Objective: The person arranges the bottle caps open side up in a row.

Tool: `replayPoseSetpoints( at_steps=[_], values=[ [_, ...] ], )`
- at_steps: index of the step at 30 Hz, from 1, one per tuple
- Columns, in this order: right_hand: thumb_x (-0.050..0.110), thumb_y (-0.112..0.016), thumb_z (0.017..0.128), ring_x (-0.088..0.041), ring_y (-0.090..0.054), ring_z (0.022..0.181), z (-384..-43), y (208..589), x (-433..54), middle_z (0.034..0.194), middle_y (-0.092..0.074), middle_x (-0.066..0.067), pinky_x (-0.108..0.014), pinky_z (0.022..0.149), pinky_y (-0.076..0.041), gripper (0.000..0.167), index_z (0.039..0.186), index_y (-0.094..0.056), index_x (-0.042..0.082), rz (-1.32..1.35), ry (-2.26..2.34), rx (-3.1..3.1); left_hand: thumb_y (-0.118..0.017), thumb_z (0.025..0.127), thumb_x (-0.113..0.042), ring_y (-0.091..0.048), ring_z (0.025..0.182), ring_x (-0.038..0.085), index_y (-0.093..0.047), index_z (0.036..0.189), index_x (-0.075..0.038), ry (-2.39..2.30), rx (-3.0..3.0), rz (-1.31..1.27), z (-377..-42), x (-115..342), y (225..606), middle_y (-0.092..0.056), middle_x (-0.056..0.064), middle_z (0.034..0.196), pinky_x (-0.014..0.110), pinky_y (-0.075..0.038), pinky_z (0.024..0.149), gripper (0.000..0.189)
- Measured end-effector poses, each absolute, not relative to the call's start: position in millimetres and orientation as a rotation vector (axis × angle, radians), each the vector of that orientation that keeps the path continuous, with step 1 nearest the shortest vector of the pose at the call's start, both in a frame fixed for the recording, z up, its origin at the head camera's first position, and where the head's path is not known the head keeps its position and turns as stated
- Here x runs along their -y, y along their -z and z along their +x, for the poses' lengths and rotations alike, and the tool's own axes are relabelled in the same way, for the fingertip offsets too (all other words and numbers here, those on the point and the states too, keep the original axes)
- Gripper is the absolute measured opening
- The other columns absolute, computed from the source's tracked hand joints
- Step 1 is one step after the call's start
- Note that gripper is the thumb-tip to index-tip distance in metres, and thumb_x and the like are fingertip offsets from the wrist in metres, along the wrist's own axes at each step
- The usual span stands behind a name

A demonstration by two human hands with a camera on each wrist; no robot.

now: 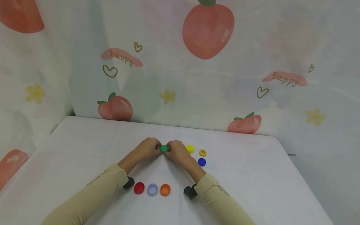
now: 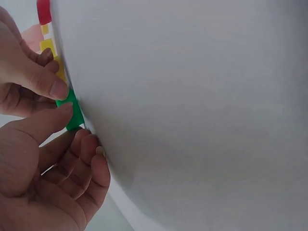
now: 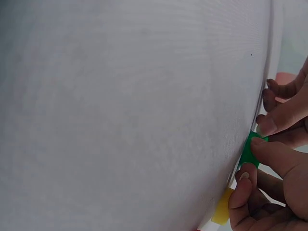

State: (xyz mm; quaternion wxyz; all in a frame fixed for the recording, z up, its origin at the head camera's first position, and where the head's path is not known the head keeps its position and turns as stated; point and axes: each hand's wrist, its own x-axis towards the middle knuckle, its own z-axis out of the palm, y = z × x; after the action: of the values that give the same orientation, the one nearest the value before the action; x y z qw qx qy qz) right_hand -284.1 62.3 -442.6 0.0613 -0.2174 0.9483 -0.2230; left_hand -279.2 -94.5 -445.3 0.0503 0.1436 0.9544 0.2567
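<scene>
A round green bottle cap (image 1: 164, 148) is held between both hands near the far middle of the white table. From its left side, my left hand (image 1: 148, 148) pinches it, and my right hand (image 1: 177, 152) pinches its right side. In the left wrist view the left thumb lies on the face of the green cap (image 2: 76, 113), with the right thumb close above. The right wrist view shows both thumbs on the green cap (image 3: 249, 150). Whether the cap touches the table cannot be told. Just right of the right hand sits a yellow cap (image 1: 190, 148).
Farther right lie an orange-yellow cap (image 1: 203, 152) with a printed mark and a blue cap (image 1: 201, 162). Nearer, between the forearms, a red cap (image 1: 139, 188), a pale blue cap (image 1: 152, 189) and an orange cap (image 1: 165, 190) form a row. A fruit-print cloth (image 1: 203, 93) hangs behind.
</scene>
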Motion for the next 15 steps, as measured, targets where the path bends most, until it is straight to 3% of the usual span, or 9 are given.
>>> replayPoseSetpoints(
  at_steps=[15],
  values=[
    [0.015,-0.071,0.085,-0.016,-0.055,0.078,-275.1,439.0,-64.8,0.088,-0.063,-0.006,-0.028,0.074,-0.049,0.027,0.106,-0.064,-0.001,-0.683,0.757,-2.839,-0.070,0.083,-0.008,-0.054,0.073,0.015,-0.067,0.103,0.001,-0.809,-2.890,0.490,-268.4,97.7,439.0,-0.061,0.003,0.079,0.029,-0.047,0.068,0.022]
  ],
)
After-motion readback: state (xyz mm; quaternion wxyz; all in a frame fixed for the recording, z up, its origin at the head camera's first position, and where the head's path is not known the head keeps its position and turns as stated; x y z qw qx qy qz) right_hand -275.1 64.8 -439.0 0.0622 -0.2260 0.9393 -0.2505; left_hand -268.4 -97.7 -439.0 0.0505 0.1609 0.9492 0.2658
